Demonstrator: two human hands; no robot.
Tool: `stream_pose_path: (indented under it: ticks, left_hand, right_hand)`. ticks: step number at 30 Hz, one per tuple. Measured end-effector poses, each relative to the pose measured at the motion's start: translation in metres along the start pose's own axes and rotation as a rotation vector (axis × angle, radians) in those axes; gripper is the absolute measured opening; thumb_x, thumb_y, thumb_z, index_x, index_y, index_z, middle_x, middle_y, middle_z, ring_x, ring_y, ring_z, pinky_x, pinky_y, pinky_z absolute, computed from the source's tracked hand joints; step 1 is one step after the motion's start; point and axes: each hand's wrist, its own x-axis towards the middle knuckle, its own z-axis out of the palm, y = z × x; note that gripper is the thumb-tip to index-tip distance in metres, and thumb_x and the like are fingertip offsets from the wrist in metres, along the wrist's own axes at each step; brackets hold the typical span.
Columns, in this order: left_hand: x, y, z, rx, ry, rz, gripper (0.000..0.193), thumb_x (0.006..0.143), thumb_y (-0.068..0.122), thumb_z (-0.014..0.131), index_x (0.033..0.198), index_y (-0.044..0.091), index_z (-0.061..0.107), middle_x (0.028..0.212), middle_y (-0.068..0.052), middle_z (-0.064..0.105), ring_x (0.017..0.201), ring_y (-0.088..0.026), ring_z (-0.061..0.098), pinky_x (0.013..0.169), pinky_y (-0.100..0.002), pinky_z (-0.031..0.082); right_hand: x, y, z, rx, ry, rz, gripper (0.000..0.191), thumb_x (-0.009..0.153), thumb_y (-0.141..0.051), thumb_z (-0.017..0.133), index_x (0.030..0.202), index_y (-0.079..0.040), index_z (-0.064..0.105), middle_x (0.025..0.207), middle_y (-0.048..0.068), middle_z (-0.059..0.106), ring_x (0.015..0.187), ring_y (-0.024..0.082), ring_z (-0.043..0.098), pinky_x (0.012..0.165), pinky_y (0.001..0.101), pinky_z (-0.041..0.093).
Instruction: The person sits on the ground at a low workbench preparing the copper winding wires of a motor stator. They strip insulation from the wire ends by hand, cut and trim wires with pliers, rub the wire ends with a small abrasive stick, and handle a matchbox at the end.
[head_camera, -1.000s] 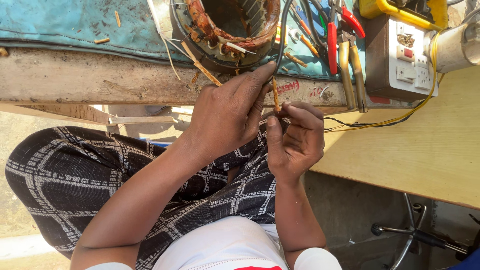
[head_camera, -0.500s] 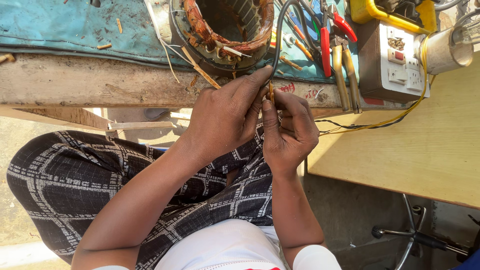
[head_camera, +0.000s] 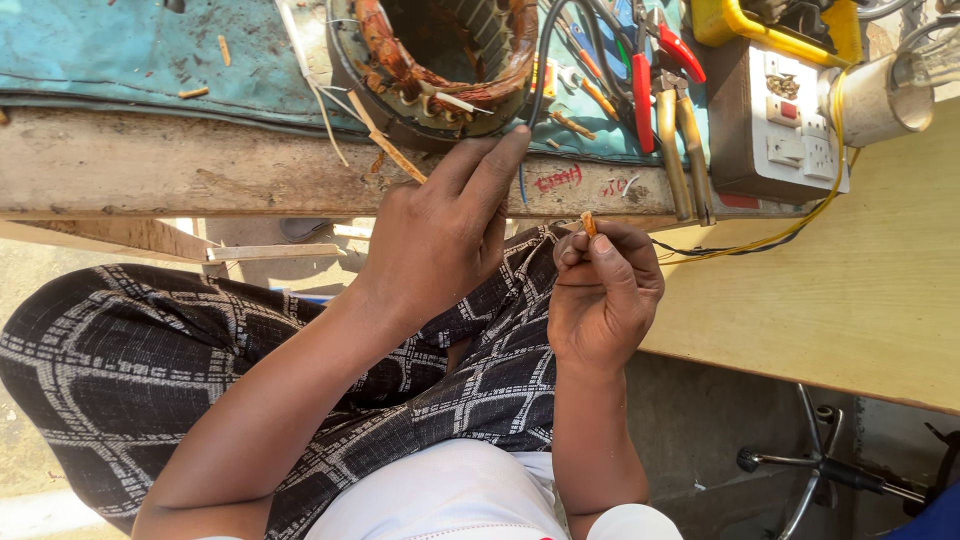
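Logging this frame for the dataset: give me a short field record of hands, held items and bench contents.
left hand: open, fingers stretched toward the motor stator, holding nothing visible
right hand: pinching a small orange piece between fingertips
motor stator: round, copper windings, lying on the blue mat
bench: wooden bench edge in front of the mat
tools: red-handled pliers beside the stator
power: white socket box, yellow wire running from it
seating: person in checked cloth, knees under the bench

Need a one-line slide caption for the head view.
Left hand reaches toward a motor stator on the bench while the right hand pinches a small orange piece.
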Motion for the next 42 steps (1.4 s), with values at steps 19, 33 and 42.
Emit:
stream_pose_path:
  ticks: [19, 33, 42]
  left_hand:
    - [-0.007, 0.055, 0.004, -0.676, -0.098, -0.279, 0.015, 0.096, 0.008, 0.074, 0.110, 0.002, 0.073, 0.110, -0.011, 0.075, 0.092, -0.019, 0.076, 0.075, -0.029, 0.060]
    - [-0.009, 0.052, 0.004, -0.899, -0.119, -0.341, 0.011, 0.095, 0.003, 0.073, 0.104, 0.000, 0.077, 0.101, -0.011, 0.078, 0.092, -0.015, 0.072, 0.080, -0.027, 0.059]
    - [-0.024, 0.054, 0.011, -1.059, -0.203, -0.525, 0.012, 0.103, 0.001, 0.057, 0.109, -0.005, 0.066, 0.103, -0.013, 0.076, 0.088, -0.016, 0.076, 0.069, -0.030, 0.062]
  right_hand:
    - [-0.028, -0.001, -0.017, 0.177, -0.120, 0.179, 0.017, 0.108, -0.002, 0.065, 0.123, 0.006, 0.063, 0.115, 0.018, 0.072, 0.105, 0.023, 0.071, 0.095, 0.0346, 0.059]
    - [0.197, -0.073, -0.038, -1.805, -0.749, -0.481, 0.102, 0.085, -0.047, 0.096, 0.158, -0.002, 0.041, 0.150, 0.028, 0.046, 0.142, 0.048, 0.038, 0.112, 0.0541, 0.035]
    - [0.208, -0.064, -0.034, -1.732, -0.579, -0.507, 0.092, 0.069, -0.039, 0.096, 0.145, -0.010, 0.052, 0.138, 0.023, 0.047, 0.130, 0.044, 0.045, 0.111, 0.0476, 0.041]
